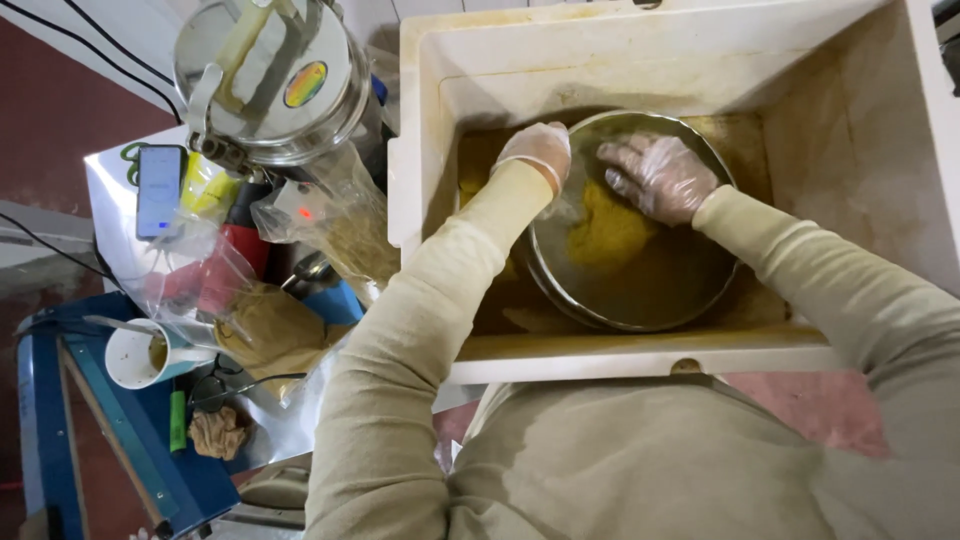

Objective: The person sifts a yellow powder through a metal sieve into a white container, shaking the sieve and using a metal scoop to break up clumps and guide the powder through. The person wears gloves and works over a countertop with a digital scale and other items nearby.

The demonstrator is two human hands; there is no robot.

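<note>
A round metal sieve (pixel 650 290) sits tilted inside a large white tub (pixel 430 120) stained with yellow powder. A heap of yellow-brown powder (pixel 605 228) lies in the sieve. My left hand (pixel 538 150), in a thin clear glove, grips the sieve's upper left rim. My right hand (pixel 660 175), also gloved, rests flat with spread fingers on the powder near the sieve's top. Both arms wear beige sleeves.
Left of the tub stand a shiny steel grinder (pixel 270 75), clear plastic bags of brown powder (pixel 265 325), a phone (pixel 158 188), a white cup with a spoon (pixel 135 355), and a blue frame (pixel 60 430). Black cables run at the far left.
</note>
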